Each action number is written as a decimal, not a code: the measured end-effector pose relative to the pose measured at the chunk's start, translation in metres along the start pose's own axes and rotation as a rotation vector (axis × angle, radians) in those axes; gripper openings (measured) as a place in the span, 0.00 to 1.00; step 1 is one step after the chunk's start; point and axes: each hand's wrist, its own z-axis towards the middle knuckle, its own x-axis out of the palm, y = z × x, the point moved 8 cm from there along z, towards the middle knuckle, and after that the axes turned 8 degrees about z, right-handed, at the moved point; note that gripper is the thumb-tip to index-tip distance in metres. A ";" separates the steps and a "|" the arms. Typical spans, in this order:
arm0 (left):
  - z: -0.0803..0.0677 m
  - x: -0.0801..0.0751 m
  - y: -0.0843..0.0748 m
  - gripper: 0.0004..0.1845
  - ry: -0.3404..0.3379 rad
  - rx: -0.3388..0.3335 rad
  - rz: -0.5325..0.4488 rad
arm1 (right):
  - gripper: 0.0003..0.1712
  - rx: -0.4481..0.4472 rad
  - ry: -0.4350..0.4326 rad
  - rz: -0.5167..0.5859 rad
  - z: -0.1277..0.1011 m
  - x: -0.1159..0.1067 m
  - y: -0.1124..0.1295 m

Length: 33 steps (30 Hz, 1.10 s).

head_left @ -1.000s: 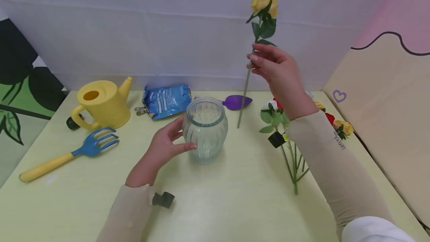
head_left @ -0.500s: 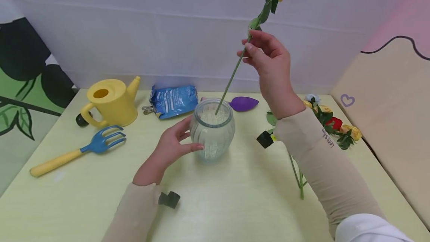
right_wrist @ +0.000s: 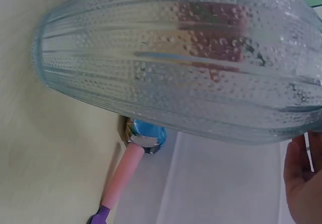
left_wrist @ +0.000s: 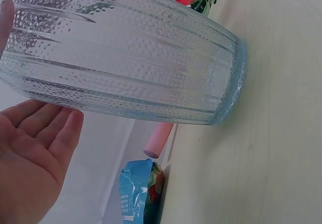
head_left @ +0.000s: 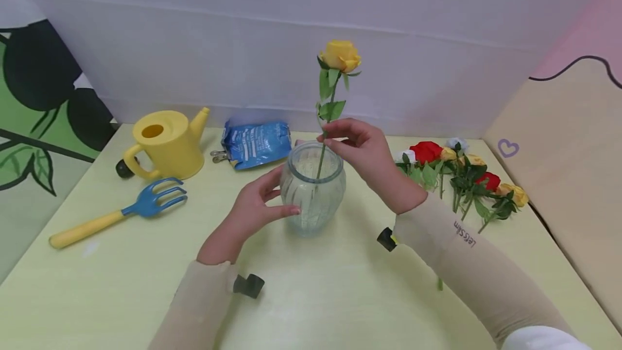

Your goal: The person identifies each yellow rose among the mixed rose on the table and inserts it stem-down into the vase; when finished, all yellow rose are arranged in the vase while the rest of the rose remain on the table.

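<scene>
stem upright, that is the relation to watch: the yellow rose (head_left: 340, 56) stands nearly vertical, its long axis running straight down from your right hand (head_left: 362, 150) through the mouth of the glass vase (head_left: 313, 190), with the lower end already inside the glass. your right hand sits just above and to the right of the rim, fingers and thumb pinched round the stem below the leaves. your left hand (head_left: 255, 207) is the nearer one to the vase body: it cups the left side, thumb laid across the front and fingers bent toward the back, steadying it on the pale yellow table (head_left: 121, 296). in the left wrist view the fingers (left_wrist: 45, 133) lie close beside the ribbed, dotted glass (left_wrist: 126, 58), and you cannot tell there whether they touch it.

the vase stands in the middle of the table, well apart from the loose bunch of flowers (head_left: 457, 169) lying to your right.

for writing, your right sleeve (head_left: 464, 234) carries small dark lettering that looks like "lets slim", though it is too small to be sure. the blue packet (head_left: 255, 142) behind the vase has white print you cannot read.
</scene>
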 end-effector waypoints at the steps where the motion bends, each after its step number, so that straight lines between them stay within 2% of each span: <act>1: 0.001 0.001 0.000 0.45 0.004 0.003 -0.001 | 0.12 -0.001 0.000 0.002 -0.003 0.000 -0.002; 4: 0.002 0.002 0.000 0.45 0.008 0.005 0.001 | 0.12 0.015 -0.035 0.040 -0.009 -0.003 -0.006; 9: 0.001 0.004 -0.001 0.45 0.006 0.024 0.014 | 0.11 0.031 -0.119 0.204 -0.009 -0.006 -0.010; 11: 0.000 0.005 -0.002 0.45 0.008 0.035 0.015 | 0.10 0.031 -0.107 0.262 -0.006 -0.002 -0.010; 14: 0.000 0.007 -0.003 0.46 0.013 0.045 0.014 | 0.11 0.049 -0.022 0.281 -0.005 0.008 -0.011; 18: 0.000 0.009 -0.003 0.46 0.022 0.044 0.021 | 0.08 0.064 0.112 0.195 -0.006 0.019 -0.012; 23: 0.002 0.011 -0.004 0.46 0.031 0.050 0.042 | 0.08 0.046 0.213 0.063 -0.005 0.024 -0.010; 29: 0.002 0.005 -0.005 0.45 0.011 0.059 0.062 | 0.08 0.063 0.227 -0.051 0.000 0.028 -0.010; 33: 0.001 0.001 -0.004 0.45 -0.004 0.060 0.059 | 0.08 0.059 0.245 -0.047 0.002 0.031 -0.008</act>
